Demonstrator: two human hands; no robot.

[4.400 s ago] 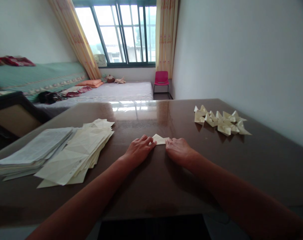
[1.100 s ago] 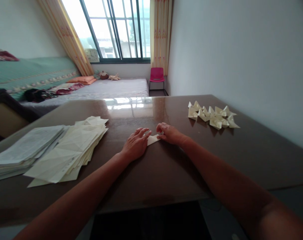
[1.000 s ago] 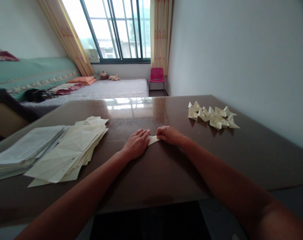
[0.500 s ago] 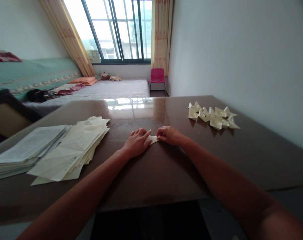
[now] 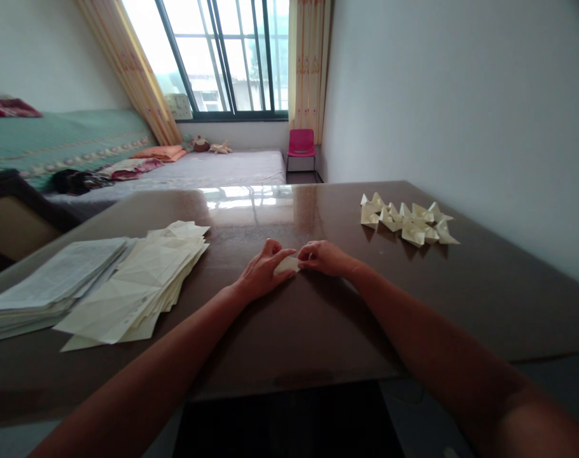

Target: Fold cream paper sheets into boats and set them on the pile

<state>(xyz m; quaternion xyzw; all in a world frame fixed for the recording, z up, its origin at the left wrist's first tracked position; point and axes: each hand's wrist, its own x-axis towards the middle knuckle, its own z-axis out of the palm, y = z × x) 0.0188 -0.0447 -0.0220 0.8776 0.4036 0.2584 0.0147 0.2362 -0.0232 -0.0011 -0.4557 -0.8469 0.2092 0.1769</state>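
A small cream folded paper lies on the dark brown table, pinched between both hands. My left hand has its fingers curled round the paper's left side. My right hand grips the paper's right end with bent fingers. Most of the paper is hidden by the fingers. To my left sits a fanned stack of creased cream sheets.
A pile of printed sheets lies left of the creased stack. Several finished folded paper shapes cluster at the far right of the table, near the white wall. Beyond the table are a bed, a pink chair and a window.
My left hand went from lying flat on the paper to curling its fingers round it. My right hand stays pinched at the paper's right end. The paper looks smaller and more bunched.
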